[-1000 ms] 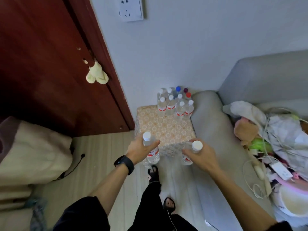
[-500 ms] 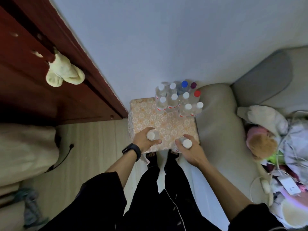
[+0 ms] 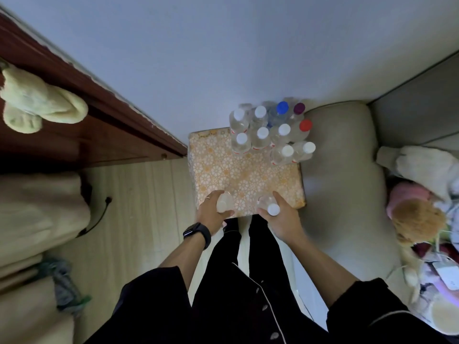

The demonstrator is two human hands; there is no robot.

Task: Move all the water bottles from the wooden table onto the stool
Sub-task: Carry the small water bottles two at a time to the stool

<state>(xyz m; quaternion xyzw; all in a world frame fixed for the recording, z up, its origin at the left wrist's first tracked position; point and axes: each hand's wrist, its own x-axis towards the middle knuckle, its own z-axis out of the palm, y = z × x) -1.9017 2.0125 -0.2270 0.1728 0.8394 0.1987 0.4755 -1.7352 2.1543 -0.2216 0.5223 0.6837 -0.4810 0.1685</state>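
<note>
Head | left hand (image 3: 211, 213) grip wraps blurred bottle (image 3: 224, 203) | right hand (image 3: 282, 217) grip wraps second bottle (image 3: 269, 206), bases hidden

No legible text on the bottle labels (image 3: 239, 151).

Ten bottles stand clustered at the stool's (image 3: 238, 175) far edge: seven white-capped (image 3: 262, 133), one blue-capped (image 3: 282, 107), one purple-capped (image 3: 299, 108), one red-capped (image 3: 305, 125). Two more white-capped bottles are held, one in the left hand (image 3: 211, 214) and one in the right hand (image 3: 282, 219), making twelve.
</note>
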